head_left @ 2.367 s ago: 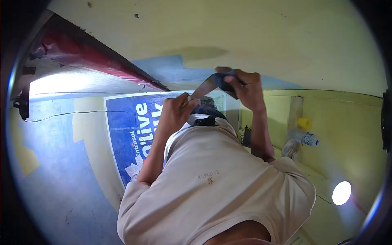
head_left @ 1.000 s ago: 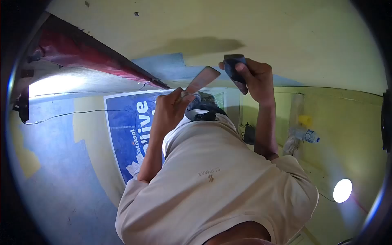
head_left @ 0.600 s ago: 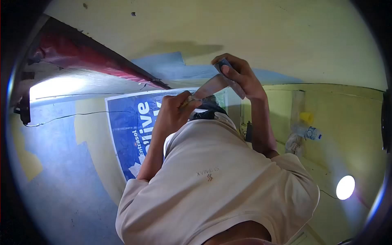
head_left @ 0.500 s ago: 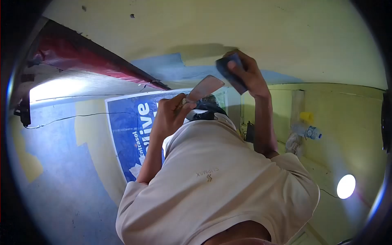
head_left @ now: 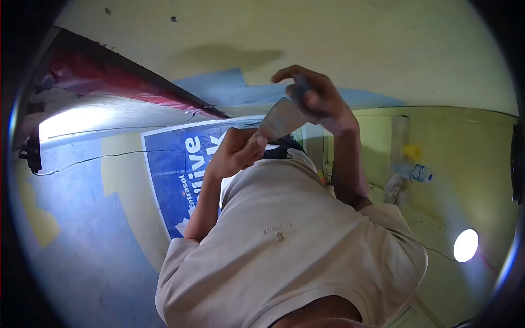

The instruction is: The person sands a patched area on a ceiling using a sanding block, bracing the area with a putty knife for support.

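1. Head view, left hand (head_left: pixel 232 156): fingers closed tight round the handle of a scraper (head_left: pixel 281 117), blade pointing to 1 o'clock; held mid-frame above the chest, barely moved in the last half second
2. Right hand (head_left: pixel 320 101): half a second ago clear of the blade, at its 1 o'clock; now back down at the blade's tip, motion-blurred
3. Right fingers: curled about a dark block (head_left: pixel 299 90), forefinger lifted off; the rest of the grip is lost in blur
4. Block: against or just beside the blade's far edge; contact cannot be told for sure
5. Judgement: block and blade have met, parted and met again, so the rubbing of the blade looks mid-course, not finished
6. Surroundings: poster (head_left: pixel 175 169) at 9 o'clock of the hands, bottle (head_left: pixel 418 173) at 3 o'clock, lamp (head_left: pixel 465 245) at 4 o'clock
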### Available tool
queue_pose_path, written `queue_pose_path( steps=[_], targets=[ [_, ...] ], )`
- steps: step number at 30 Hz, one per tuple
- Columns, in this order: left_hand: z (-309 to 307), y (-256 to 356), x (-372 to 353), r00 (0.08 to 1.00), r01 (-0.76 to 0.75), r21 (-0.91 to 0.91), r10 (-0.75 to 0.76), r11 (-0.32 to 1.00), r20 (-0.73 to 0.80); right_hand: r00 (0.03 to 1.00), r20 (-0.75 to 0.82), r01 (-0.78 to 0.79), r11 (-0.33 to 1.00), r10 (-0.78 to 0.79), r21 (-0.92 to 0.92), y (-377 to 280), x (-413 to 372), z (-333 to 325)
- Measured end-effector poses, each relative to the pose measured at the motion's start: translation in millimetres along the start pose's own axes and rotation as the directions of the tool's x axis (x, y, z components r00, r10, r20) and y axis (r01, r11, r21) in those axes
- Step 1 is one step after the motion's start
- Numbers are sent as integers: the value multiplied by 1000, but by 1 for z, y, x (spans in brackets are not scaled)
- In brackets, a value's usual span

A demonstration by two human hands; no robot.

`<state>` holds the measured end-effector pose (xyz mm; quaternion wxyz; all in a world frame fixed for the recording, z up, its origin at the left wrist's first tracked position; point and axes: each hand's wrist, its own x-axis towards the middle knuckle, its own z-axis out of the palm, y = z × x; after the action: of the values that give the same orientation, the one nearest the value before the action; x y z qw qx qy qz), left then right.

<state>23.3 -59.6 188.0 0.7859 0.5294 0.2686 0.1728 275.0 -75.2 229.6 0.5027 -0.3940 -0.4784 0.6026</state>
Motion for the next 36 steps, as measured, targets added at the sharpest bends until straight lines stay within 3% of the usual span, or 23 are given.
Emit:
queue_pose_path(
  steps=[1, 3, 4, 6, 9, 10, 13, 14, 16, 18, 21, 22, 25, 26, 29, 31, 33, 34, 36],
  targets=[
    [1, 1, -2, 999, 21, 27, -22, 999, 49, 995, 47, 99, 974, -92, -204, 3, 6, 6],
    [0, 4, -4, 989, 44, 81, -55, 996, 140, 995, -92, 5, 974, -27, -225, 13, 11, 3],
    [2, 4, -3, 986, 25, 62, -34, 998, 162, 989, -144, -48, 982, 22, -184, 12, 10, 0],
    [-2, -1, -1, 992, 83, 2, -83, 997, 97, 971, -112, -184, 957, 213, 222, -1, 0, -7],
    [-3, -2, 0, 993, 96, -25, -94, 995, 71, 974, 186, -144, 987, 127, 77, -11, -4, -1],
    [-2, -2, 0, 992, 94, -18, -93, 995, 81, 986, 105, 144, 975, -127, -169, -1, 5, 11],
    [-2, -1, -4, 990, 26, -13, -24, 1000, 136, 993, -121, -73, 878, 17, -474, 6, 5, 9],
    [-3, 0, -4, 988, -10, -15, 13, 1000, 156, 989, -145, -79, 944, 33, -319, 15, 6, 5],
    [-3, -6, -5, 994, 63, 4, -63, 998, 88, 990, -45, -134, 991, 135, 27, 3, -1, -3],
    [-4, -7, -5, 995, 88, 51, -90, 995, 35, 988, 84, -140, 972, 126, 190, -10, -3, 0],
    [1, -3, -5, 997, 71, 126, -70, 989, -14, 993, 70, -73, 973, 91, -220, -13, 2, 16],
    [2, -1, -5, 997, 69, 126, -65, 990, -38, 991, 20, -127, 981, 131, -144, -7, 3, 10],
    [-5, -2, -9, 995, 93, 166, -84, 982, -61, 987, -146, -117, 917, 65, -382, -1, 5, -10],
    [-7, -3, -12, 993, 116, 183, -106, 976, -59, 990, -130, -88, 958, 54, -273, 1, 5, -13],
    [0, 3, -8, 992, 15, 290, 23, 957, -126, 992, 15, -127, 992, 127, 2, -15, 0, -5],
    [4, 7, -6, 988, 6, 335, 47, 942, -148, 988, -31, -155, 985, 153, -79, -14, -4, 6],
    [9, 9, -3, 982, -10, 358, 76, 933, -170, 990, -114, -98, 988, 84, -118, -4, -2, 17],
    [11, 10, -1, 978, -20, 360, 93, 933, -186, 997, -65, -42, 996, 37, -77, 4, -2, 12],
    [11, 16, 0, 974, 0, 401, 90, 916, -208, 997, -21, 72, 983, -77, -168, 14, 1, 5]
  ],
)
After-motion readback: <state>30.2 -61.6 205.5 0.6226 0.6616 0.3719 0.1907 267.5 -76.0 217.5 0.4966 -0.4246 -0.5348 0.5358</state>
